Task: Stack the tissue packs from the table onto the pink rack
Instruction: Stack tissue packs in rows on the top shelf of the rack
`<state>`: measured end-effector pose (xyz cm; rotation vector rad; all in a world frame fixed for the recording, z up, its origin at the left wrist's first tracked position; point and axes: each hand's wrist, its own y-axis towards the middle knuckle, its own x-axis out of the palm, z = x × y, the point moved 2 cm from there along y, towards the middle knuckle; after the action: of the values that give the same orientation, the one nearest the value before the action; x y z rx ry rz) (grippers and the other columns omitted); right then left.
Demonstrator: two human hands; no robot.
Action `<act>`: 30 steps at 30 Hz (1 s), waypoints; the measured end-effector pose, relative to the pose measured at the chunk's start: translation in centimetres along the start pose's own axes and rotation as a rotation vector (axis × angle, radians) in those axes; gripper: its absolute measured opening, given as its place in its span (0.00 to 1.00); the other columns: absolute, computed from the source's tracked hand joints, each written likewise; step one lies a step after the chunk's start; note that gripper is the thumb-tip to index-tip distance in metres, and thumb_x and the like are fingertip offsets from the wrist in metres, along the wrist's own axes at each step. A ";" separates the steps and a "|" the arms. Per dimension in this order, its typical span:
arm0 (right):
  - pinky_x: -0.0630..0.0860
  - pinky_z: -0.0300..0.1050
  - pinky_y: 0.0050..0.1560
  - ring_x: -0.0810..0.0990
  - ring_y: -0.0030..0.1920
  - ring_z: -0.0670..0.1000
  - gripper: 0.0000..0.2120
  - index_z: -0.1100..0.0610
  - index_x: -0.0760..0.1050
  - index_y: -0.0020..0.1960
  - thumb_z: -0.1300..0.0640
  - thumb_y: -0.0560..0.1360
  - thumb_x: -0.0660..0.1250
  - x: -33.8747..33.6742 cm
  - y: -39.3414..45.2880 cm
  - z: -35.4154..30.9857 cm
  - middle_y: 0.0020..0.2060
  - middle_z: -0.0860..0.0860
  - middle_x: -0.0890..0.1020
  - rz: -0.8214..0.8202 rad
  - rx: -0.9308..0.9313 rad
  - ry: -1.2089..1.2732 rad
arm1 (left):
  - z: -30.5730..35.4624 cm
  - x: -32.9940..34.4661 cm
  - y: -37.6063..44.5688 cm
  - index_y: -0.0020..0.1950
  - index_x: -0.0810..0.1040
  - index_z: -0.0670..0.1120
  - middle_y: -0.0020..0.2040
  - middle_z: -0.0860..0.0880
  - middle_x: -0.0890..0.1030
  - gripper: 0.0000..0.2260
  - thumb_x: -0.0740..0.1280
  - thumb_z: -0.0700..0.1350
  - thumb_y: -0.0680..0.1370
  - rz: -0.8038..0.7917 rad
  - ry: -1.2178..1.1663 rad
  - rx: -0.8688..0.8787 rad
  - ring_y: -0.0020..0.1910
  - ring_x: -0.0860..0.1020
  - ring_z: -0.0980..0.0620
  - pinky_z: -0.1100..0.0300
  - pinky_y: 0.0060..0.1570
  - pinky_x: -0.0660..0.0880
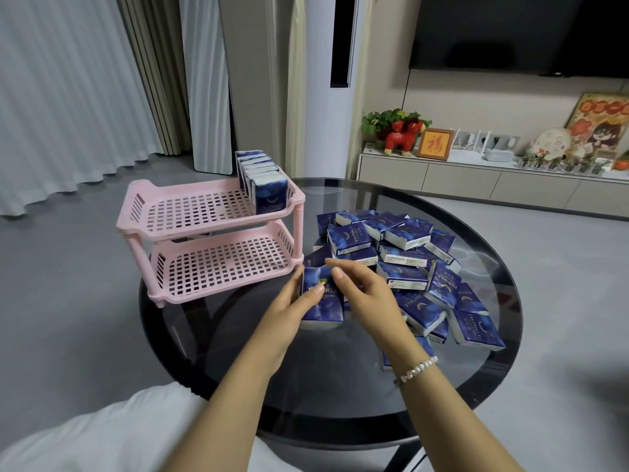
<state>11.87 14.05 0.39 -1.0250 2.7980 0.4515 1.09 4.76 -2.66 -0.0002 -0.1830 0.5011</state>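
A pink two-tier rack (190, 212) stands on the left of the round glass table (340, 376). Several blue tissue packs (262, 178) stand in a row along the right side of its top shelf; the lower shelf (221, 264) holds nothing. A heap of loose blue packs (405, 253) lies to the right of the rack. My left hand (289, 311) grips a blue pack (323, 308) just in front of the rack, thumb on its face. My right hand (360, 291) pinches the same pack from the right.
A white-clothed lap (112, 434) is at the lower left. Behind the table stand a tall white column unit (323, 97), curtains (68, 97) and a low cabinet (476, 178) with ornaments under a dark screen (517, 32). Grey floor surrounds the table.
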 end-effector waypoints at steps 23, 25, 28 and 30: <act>0.67 0.46 0.54 0.70 0.58 0.59 0.16 0.59 0.78 0.58 0.51 0.73 0.69 -2.9 0.1 2.9 0.51 0.56 0.79 0.143 0.134 -0.792 | 0.1 -1.2 -1.1 0.75 0.63 0.55 0.67 0.57 0.75 0.27 0.67 0.47 0.78 0.148 0.055 -0.029 0.60 0.75 0.63 0.63 0.61 0.67; 0.65 0.48 0.58 0.68 0.60 0.59 0.19 0.59 0.76 0.61 0.49 0.74 0.68 -2.9 0.1 2.8 0.56 0.55 0.78 0.113 0.159 -0.887 | 0.1 -1.3 -1.0 0.75 0.63 0.55 0.68 0.57 0.74 0.27 0.67 0.47 0.77 0.153 0.059 -0.038 0.62 0.75 0.61 0.63 0.62 0.67; 0.64 0.48 0.61 0.66 0.63 0.59 0.21 0.59 0.73 0.64 0.51 0.75 0.68 -2.9 0.0 2.6 0.60 0.55 0.75 0.011 0.177 -0.920 | 0.0 -1.5 -1.1 0.75 0.63 0.56 0.68 0.57 0.74 0.28 0.68 0.48 0.77 0.164 0.071 -0.054 0.64 0.74 0.59 0.59 0.67 0.66; 0.66 0.48 0.61 0.68 0.63 0.58 0.25 0.59 0.71 0.67 0.53 0.73 0.70 -3.2 -0.5 2.7 0.60 0.55 0.75 0.005 0.176 -0.872 | 0.0 -1.5 -1.1 0.75 0.63 0.56 0.69 0.57 0.73 0.28 0.68 0.49 0.77 0.163 0.071 -0.064 0.65 0.73 0.59 0.56 0.70 0.65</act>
<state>14.71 16.51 -1.57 -0.5749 2.0102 0.4868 0.33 3.14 -2.83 -0.0957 -0.1298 0.6570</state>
